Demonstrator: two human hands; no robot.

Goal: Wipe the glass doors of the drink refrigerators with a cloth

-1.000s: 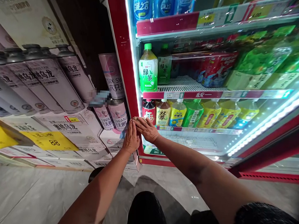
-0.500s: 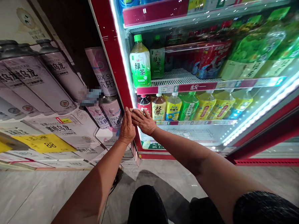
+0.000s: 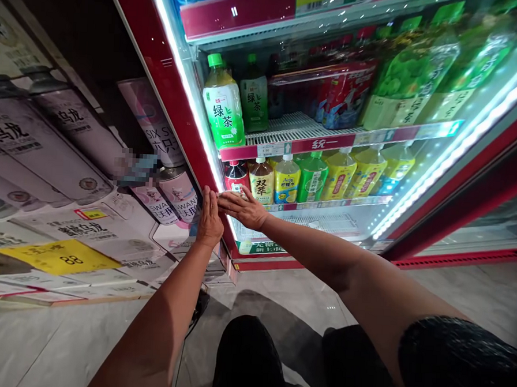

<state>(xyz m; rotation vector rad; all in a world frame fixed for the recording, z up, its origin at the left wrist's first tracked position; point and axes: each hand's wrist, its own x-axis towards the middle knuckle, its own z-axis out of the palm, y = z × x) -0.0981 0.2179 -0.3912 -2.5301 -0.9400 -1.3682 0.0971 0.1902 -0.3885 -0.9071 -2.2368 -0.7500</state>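
My left hand (image 3: 210, 220) lies flat, fingers straight and together, against the outer side of the red fridge frame (image 3: 168, 90). My right hand (image 3: 241, 207) is stretched out flat on the frame's lit inner edge, fingertips touching the left hand. Neither hand holds anything that I can see. Just behind the right hand stands a dark red-labelled bottle (image 3: 235, 178) on a low shelf, beside a brown tea bottle (image 3: 261, 184) and a yellow-labelled bottle (image 3: 286, 182). A big green tea bottle (image 3: 224, 106) stands on the shelf above.
Cartons printed with tall grey cans (image 3: 48, 148) are stacked left of the fridge, with a yellow price tag (image 3: 60, 256). The open glass door (image 3: 471, 187) swings out at right. Grey tiled floor (image 3: 60, 345) lies below, my dark-clothed knees near the bottom.
Both hands have slid a little up the red frame, staying flat and touching. The view has shifted so the fridge and cartons sit further left.
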